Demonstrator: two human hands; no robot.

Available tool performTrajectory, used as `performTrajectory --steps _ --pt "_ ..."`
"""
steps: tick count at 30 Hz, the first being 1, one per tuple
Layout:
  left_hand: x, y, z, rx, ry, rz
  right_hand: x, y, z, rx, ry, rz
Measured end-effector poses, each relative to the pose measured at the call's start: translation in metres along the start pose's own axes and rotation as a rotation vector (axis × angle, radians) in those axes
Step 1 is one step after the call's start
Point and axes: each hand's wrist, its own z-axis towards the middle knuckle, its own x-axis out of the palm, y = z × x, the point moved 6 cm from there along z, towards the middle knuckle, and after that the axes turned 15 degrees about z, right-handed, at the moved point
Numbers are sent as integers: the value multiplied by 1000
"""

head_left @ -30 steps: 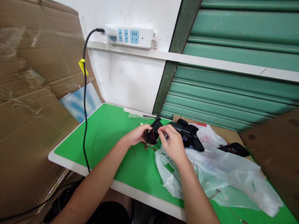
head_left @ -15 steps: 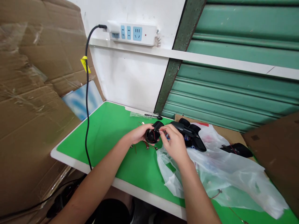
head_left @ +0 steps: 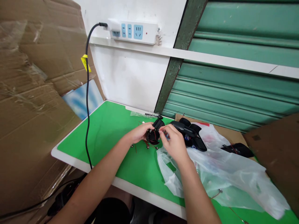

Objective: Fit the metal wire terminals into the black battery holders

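Observation:
My left hand [head_left: 141, 132] is closed around a black plastic housing [head_left: 158, 123] with a rounded, hollow lower part, held just above the green tabletop. A thin red wire runs across the housing's opening. At its right side, my right hand [head_left: 172, 137] pinches a red wire [head_left: 163, 127] between thumb and forefinger. Several small metal parts with thin wires [head_left: 147, 145] lie on the table beneath the housing. Just beyond my right hand sit more black plastic housings [head_left: 188, 132], partly in a white plastic bag.
The white plastic bag [head_left: 224, 168] spreads over the table's right side. Another black housing [head_left: 238, 149] lies on cardboard at right. A black cable [head_left: 87, 102] hangs from a power strip [head_left: 133, 32] past the green table [head_left: 86, 133]. Large cardboard [head_left: 30, 124] stands at left.
The black housing has turned slightly in my left hand. Both hands keep nearly the same place, with the right still pinching the wire.

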Motion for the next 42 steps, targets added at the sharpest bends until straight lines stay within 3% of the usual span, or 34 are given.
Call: performTrajectory --steps 9,14,21,27,33,42 --pt "3 -9 -4 122 -120 55 -4 8 1 -3 -81 173" --pt "4 -14 -7 198 -80 153 -7 -6 -1 135 -218 330" --pt "7 -20 -12 333 -2 417 11 -22 -3 357 -58 709" --pt "7 -17 -12 387 -8 623 9 -20 -4 418 -19 748" --pt "7 -16 -11 436 -51 719 9 -21 -4 417 -9 769" --pt "7 -18 -10 454 -95 765 15 -25 -4 352 -94 767"
